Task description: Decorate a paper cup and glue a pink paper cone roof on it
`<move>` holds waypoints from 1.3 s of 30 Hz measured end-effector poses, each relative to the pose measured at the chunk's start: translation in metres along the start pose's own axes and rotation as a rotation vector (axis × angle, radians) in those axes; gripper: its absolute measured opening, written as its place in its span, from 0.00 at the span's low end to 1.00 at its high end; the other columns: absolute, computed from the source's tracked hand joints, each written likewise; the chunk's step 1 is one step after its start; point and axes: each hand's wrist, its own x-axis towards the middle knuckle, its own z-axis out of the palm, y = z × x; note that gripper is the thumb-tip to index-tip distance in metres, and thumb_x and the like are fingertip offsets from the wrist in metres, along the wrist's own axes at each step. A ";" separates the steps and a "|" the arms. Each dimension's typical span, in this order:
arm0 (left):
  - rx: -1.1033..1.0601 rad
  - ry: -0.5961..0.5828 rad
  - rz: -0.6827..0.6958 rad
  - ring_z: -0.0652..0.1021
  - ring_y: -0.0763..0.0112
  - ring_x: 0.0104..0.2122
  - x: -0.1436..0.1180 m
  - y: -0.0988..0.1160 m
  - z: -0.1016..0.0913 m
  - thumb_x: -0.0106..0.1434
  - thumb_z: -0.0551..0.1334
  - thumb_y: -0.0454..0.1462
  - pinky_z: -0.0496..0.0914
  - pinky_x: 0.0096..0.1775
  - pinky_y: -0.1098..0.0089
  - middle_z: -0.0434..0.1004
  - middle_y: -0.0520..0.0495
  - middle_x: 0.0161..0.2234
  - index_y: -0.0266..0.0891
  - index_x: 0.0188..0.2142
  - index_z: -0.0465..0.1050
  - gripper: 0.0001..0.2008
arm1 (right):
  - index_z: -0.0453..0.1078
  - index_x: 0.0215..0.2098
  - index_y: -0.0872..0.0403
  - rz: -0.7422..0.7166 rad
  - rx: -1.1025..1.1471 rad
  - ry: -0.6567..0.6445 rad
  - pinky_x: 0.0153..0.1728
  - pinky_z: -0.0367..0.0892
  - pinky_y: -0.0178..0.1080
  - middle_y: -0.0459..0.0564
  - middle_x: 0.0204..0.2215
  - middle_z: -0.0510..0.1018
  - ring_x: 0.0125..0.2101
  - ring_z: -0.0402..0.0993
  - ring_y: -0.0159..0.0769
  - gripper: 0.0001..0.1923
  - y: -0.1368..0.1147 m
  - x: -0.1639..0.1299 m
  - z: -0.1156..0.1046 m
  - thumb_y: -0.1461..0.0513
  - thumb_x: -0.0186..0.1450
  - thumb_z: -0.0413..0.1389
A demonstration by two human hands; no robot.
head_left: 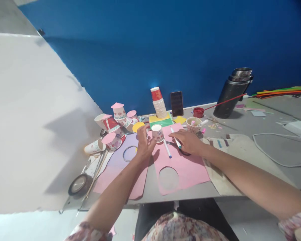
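A pink sheet of craft paper with a round hole cut out [183, 169] lies flat under both hands, and on its far edge, just beyond the fingers, stands a small white paper cup with a red printed pattern, upside down [158, 133]. The left hand [143, 145] rises beside that cup with fingers loosely curled, pinching a yellow paper disc [137, 127] at its top. The right hand [188, 141] rests palm-down on the sheet, fingers closed around a white marker with a teal tip [176, 140]; a second white marker [167, 149] lies between the hands. The grey table [240, 127] meets a blue wall [165, 43], with a white board [27, 117] to the left. Beyond the grip stand a stack of paper cups [159, 103], a dark phone [177, 103] and a black steel flask [232, 94]. The cups' print is too small to read.
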 end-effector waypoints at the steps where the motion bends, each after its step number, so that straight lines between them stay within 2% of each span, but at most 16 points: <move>1: -0.002 0.006 -0.005 0.68 0.52 0.62 0.001 0.000 -0.002 0.67 0.59 0.35 0.72 0.59 0.47 0.61 0.38 0.62 0.49 0.67 0.55 0.30 | 0.71 0.62 0.53 0.006 -0.005 -0.004 0.46 0.67 0.42 0.57 0.49 0.83 0.51 0.74 0.46 0.31 0.001 0.000 0.000 0.76 0.62 0.53; 4: 0.056 -0.019 0.047 0.66 0.49 0.65 0.004 -0.005 -0.004 0.63 0.62 0.35 0.67 0.64 0.44 0.61 0.36 0.63 0.46 0.68 0.55 0.35 | 0.71 0.63 0.53 0.019 -0.018 -0.021 0.47 0.67 0.42 0.58 0.50 0.83 0.52 0.73 0.47 0.31 0.002 0.000 0.002 0.76 0.63 0.53; 7: 0.190 -0.135 0.139 0.64 0.44 0.68 0.006 -0.012 0.000 0.57 0.65 0.33 0.62 0.67 0.42 0.60 0.33 0.66 0.42 0.70 0.54 0.42 | 0.70 0.63 0.53 0.023 -0.026 -0.035 0.47 0.67 0.43 0.59 0.51 0.82 0.53 0.73 0.47 0.31 0.001 0.000 0.002 0.76 0.64 0.53; 10: 0.241 -0.182 0.141 0.65 0.41 0.68 0.006 -0.015 0.007 0.56 0.64 0.32 0.61 0.66 0.40 0.62 0.30 0.67 0.41 0.69 0.58 0.41 | 0.71 0.63 0.52 0.023 -0.032 -0.043 0.48 0.68 0.43 0.57 0.51 0.83 0.53 0.73 0.47 0.31 -0.001 0.000 0.000 0.76 0.64 0.53; 15: 0.242 -0.144 0.106 0.68 0.39 0.67 0.012 -0.011 0.010 0.59 0.65 0.32 0.62 0.65 0.39 0.67 0.27 0.66 0.37 0.66 0.63 0.35 | 0.71 0.63 0.53 0.018 -0.058 -0.041 0.49 0.68 0.43 0.58 0.51 0.83 0.53 0.74 0.47 0.31 -0.003 0.001 -0.001 0.75 0.64 0.54; 20: 0.159 -0.083 0.066 0.73 0.43 0.63 0.033 -0.008 0.001 0.57 0.68 0.33 0.69 0.62 0.42 0.70 0.30 0.63 0.39 0.65 0.62 0.36 | 0.71 0.62 0.55 -0.006 -0.102 -0.046 0.48 0.67 0.41 0.58 0.49 0.83 0.54 0.73 0.47 0.28 -0.003 0.002 0.001 0.73 0.65 0.57; 23: 0.082 -0.046 0.011 0.79 0.52 0.55 0.052 -0.010 -0.001 0.60 0.68 0.38 0.78 0.53 0.52 0.73 0.34 0.59 0.40 0.65 0.58 0.36 | 0.71 0.62 0.55 -0.007 -0.127 -0.055 0.46 0.67 0.41 0.59 0.47 0.83 0.52 0.73 0.48 0.25 -0.003 0.002 0.002 0.68 0.67 0.62; 26: 0.038 -0.042 -0.015 0.81 0.57 0.51 0.067 -0.011 0.003 0.62 0.67 0.40 0.80 0.46 0.59 0.73 0.36 0.57 0.40 0.65 0.56 0.35 | 0.72 0.62 0.55 -0.008 -0.150 -0.075 0.45 0.67 0.41 0.60 0.46 0.82 0.50 0.73 0.49 0.26 -0.003 0.002 0.002 0.65 0.66 0.65; 29: 0.052 -0.045 0.014 0.77 0.51 0.57 0.073 -0.007 0.011 0.58 0.67 0.35 0.79 0.50 0.54 0.68 0.34 0.61 0.41 0.65 0.59 0.36 | 0.72 0.61 0.55 -0.019 -0.180 -0.094 0.44 0.66 0.42 0.60 0.45 0.82 0.49 0.72 0.49 0.24 -0.005 0.001 0.002 0.64 0.67 0.64; 34: 0.096 -0.052 0.106 0.69 0.42 0.65 0.071 -0.001 0.026 0.55 0.66 0.30 0.66 0.63 0.41 0.66 0.31 0.64 0.39 0.66 0.60 0.39 | 0.74 0.59 0.55 -0.039 -0.235 -0.100 0.43 0.65 0.43 0.59 0.41 0.81 0.46 0.72 0.47 0.18 -0.009 0.000 0.007 0.65 0.73 0.54; 36: 0.118 -0.038 0.133 0.68 0.41 0.66 0.069 -0.003 0.032 0.56 0.65 0.30 0.64 0.64 0.40 0.66 0.30 0.65 0.39 0.68 0.57 0.40 | 0.75 0.58 0.55 -0.047 -0.247 -0.094 0.43 0.64 0.43 0.59 0.40 0.81 0.45 0.71 0.47 0.17 -0.011 0.000 0.010 0.65 0.74 0.54; 39: 0.153 -0.021 0.159 0.71 0.42 0.63 0.064 -0.010 0.039 0.57 0.65 0.30 0.68 0.61 0.43 0.68 0.30 0.63 0.39 0.67 0.55 0.39 | 0.75 0.57 0.55 -0.058 -0.251 -0.084 0.44 0.64 0.44 0.57 0.39 0.80 0.44 0.70 0.46 0.16 -0.011 -0.001 0.015 0.66 0.74 0.52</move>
